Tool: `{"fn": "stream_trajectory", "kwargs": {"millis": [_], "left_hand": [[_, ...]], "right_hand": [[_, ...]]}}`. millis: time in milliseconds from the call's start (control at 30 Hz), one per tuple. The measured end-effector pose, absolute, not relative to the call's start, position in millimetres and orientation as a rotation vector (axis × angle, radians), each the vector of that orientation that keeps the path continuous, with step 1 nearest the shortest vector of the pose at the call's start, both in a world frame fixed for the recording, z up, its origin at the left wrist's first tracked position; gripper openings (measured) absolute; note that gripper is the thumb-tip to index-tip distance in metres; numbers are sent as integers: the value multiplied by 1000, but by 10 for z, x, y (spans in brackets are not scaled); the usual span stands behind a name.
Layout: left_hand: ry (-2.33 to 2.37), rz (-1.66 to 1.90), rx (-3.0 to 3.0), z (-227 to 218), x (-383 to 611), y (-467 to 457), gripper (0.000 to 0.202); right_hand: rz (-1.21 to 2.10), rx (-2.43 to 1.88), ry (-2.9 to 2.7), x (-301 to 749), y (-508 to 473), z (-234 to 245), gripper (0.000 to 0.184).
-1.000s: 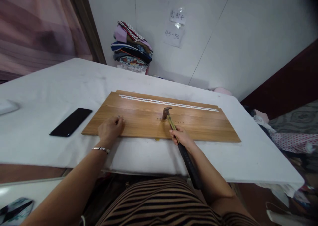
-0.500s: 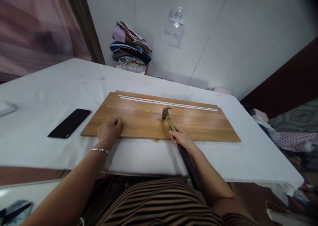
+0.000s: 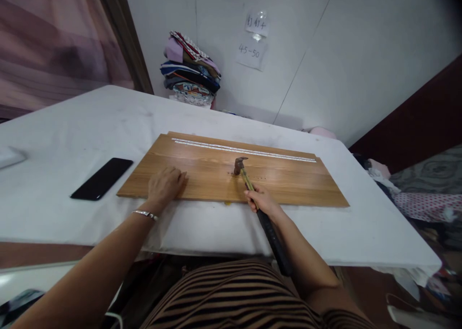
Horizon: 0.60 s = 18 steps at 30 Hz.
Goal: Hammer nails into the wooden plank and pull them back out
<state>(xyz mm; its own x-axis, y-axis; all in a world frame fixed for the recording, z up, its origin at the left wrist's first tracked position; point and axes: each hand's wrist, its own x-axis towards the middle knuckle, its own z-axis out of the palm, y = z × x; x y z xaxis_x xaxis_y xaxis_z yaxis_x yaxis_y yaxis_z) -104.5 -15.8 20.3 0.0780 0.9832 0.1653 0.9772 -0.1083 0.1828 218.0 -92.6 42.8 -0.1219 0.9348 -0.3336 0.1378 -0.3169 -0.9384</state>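
Observation:
My right hand (image 3: 263, 200) is wrapped around the middle of a claw hammer (image 3: 273, 240) with a black grip and a yellow-brown upper shaft. Its rusty head (image 3: 239, 165) is over the middle of a brown wooden board (image 3: 209, 175), beside a row of small dark nails (image 3: 231, 174); whether it touches the wood I cannot tell. My left hand (image 3: 166, 185), with a silver bracelet (image 3: 145, 215) at the wrist, is palm down over the board's left part. Its fingers are curled together, and anything between the fingertips is hidden.
Two thin white marked strips (image 3: 245, 151) lie along the board's far edge. A black phone (image 3: 103, 178) is left of the board on the white-covered table (image 3: 187, 228). Folded clothes (image 3: 191, 71) are stacked at the back against the wall, under which the table's far edge runs.
My left hand has shifted slightly right and turned from a raised pinch to palm down over the board. My right hand and the hammer have barely moved.

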Motion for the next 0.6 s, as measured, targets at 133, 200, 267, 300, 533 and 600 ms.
{"fn": "stream_trajectory", "kwargs": {"millis": [133, 200, 267, 300, 533, 600], "left_hand": [[1816, 573, 2390, 171, -900, -38, 30], [1698, 619, 2401, 126, -814, 5, 30], [1632, 620, 2392, 71, -754, 30, 32], [1620, 617, 2383, 45, -739, 38, 34], [1622, 569, 2360, 0, -768, 31, 40], [1636, 558, 2360, 12, -762, 20, 41]], "right_hand": [[1505, -1460, -1217, 2181, -928, 440, 25], [1513, -1461, -1211, 2185, -928, 449, 25], [1511, -1475, -1212, 2190, -925, 454, 25], [1509, -1481, -1216, 2193, -924, 453, 24], [1489, -1464, -1221, 2202, -921, 411, 24], [1491, -1467, -1204, 2200, -928, 401, 25]]}}
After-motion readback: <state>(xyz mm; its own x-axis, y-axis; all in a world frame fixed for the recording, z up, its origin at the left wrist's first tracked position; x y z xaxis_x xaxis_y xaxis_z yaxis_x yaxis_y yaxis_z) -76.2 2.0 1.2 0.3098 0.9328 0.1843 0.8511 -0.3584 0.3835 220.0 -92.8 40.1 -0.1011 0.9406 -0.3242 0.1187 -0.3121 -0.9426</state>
